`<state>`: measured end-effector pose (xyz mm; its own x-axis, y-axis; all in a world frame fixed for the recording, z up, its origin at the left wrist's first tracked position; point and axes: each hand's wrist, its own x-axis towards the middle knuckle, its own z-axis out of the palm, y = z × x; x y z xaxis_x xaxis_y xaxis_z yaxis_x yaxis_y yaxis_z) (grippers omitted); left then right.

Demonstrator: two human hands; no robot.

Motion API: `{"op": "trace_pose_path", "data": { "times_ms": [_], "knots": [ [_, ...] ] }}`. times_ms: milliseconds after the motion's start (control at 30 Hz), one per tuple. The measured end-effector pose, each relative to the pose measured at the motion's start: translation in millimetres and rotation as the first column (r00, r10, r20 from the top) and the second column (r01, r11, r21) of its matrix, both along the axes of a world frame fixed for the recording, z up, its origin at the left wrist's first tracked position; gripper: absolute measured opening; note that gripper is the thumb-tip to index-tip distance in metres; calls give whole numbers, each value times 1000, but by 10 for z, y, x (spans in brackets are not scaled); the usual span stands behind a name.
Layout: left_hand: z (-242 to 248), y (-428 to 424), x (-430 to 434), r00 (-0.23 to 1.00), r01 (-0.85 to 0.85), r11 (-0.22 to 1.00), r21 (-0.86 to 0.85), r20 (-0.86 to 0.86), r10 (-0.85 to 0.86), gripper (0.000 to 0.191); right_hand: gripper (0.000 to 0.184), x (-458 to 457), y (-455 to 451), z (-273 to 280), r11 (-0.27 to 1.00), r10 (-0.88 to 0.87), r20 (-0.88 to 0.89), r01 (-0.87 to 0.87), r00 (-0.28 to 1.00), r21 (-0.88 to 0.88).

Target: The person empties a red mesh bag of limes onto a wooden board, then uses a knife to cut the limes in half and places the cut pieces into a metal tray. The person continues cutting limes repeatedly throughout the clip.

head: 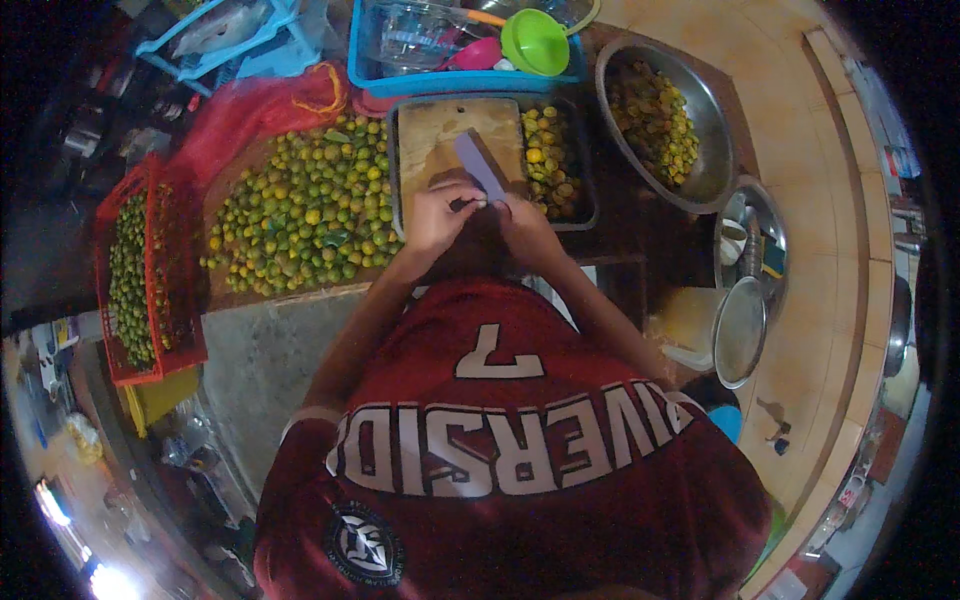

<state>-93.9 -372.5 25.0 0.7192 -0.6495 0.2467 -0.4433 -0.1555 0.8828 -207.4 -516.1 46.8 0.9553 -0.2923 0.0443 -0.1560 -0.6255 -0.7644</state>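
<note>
My right hand [523, 225] is closed on the handle end of a broad-bladed knife [480, 166], whose blade points away over a wooden cutting board [427, 124]. Thumb and fingertips of my left hand [439, 217] meet in a pinch beside the knife's near end; whether something small is between them cannot be told. The board rests across a dark rectangular tray [592, 202]. In the tray, right of the board, lie cut small citrus fruits [551, 161]. A large heap of whole green and yellow citrus fruits [307, 210] spreads to the left of the tray.
A metal basin [712, 150] of cut fruit stands at the right, near a smaller metal bowl [776, 225] and a round strainer or lid [740, 330]. A blue tub [465, 84] with utensils is behind the board. A red crate [161, 277] of green fruit and a red mesh bag [232, 112] are left.
</note>
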Motion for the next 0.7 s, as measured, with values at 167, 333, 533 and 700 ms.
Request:
{"op": "trace_pose_path", "data": {
  "times_ms": [167,333,533,700],
  "knots": [
    [-18,29,36,1000,6,1000,-7,16,-6,15,29,-177,35,-55,965,-22,-470,-103,883,-239],
    [77,75,99,999,24,998,-57,-25,-26,21,29,-649,-145,271,983,-47,-480,-45,876,-179],
    [220,1114,636,891,-448,892,-57,48,451,24,30,-562,-134,599,955,-268,-376,191,887,-229],
    [-46,2960,1514,443,-883,425,197,645,623,31,29,-227,328,287,993,-90,-397,111,914,30]
  ]
}}
